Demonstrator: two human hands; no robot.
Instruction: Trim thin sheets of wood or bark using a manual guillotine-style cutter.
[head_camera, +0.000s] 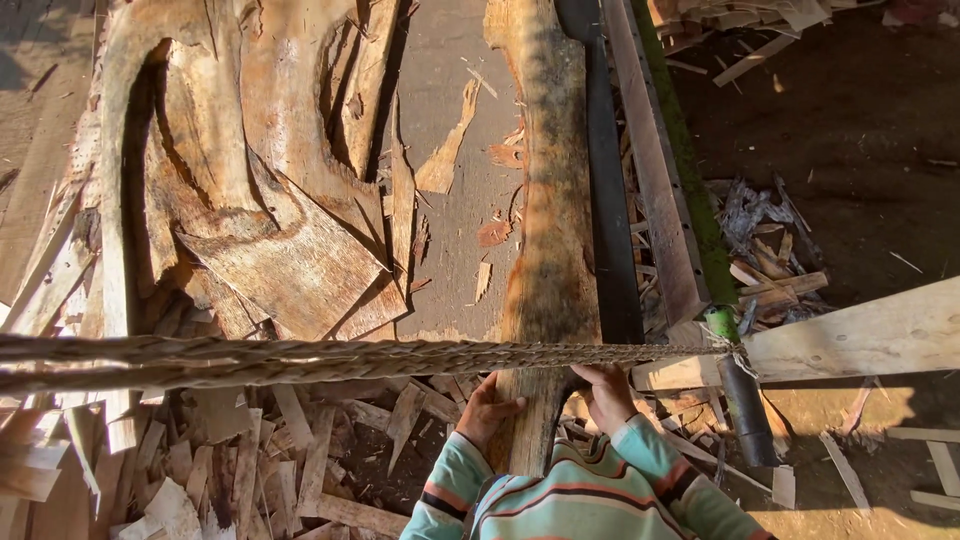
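A long rough wooden slab (548, 210) with bark-stained edges lies lengthwise on a flat bench surface (450, 250), running away from me. My left hand (487, 408) grips its near end from the left side. My right hand (603, 392) holds the same end from the right, fingers over the top edge. Both arms wear striped sleeves (590, 495). A thick twisted rope (300, 360) stretches across the view just above my hands, tied to a green post (722, 325).
Large curved bark offcuts (260, 190) are piled at the left. Small wood scraps (240, 460) litter the ground below. A metal rail (655, 170) runs along the slab's right. A pale plank (860, 335) juts in from the right over dark soil.
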